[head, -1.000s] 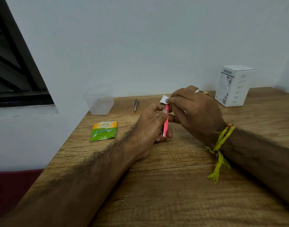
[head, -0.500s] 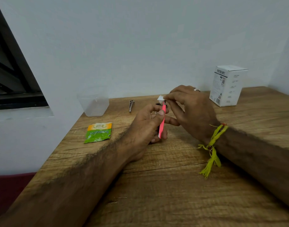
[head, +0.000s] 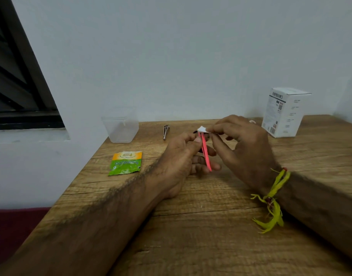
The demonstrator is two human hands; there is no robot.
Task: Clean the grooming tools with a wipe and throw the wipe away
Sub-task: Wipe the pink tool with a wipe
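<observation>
Wooden table, white wall behind.
Centre: left hand pinching pink tweezers upright; right hand pinching white wipe on upper tips. Change since a second ago: wipe kept at tips, tweezers tilted; cleaning ongoing, disposal pending.
9 o'clock: green sachet.
11 o'clock: nail clipper, clear plastic container.
2 o'clock: white box.
Obscured: dark item behind hands, unidentifiable.

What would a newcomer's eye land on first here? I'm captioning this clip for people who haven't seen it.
First, the bright pink tweezers at mid-table, held by the left hand while the right hand pinches a small white wipe at their top end. Next, the green and orange sachet lying flat to the left, and the white box standing at the back right by the wall.
</observation>
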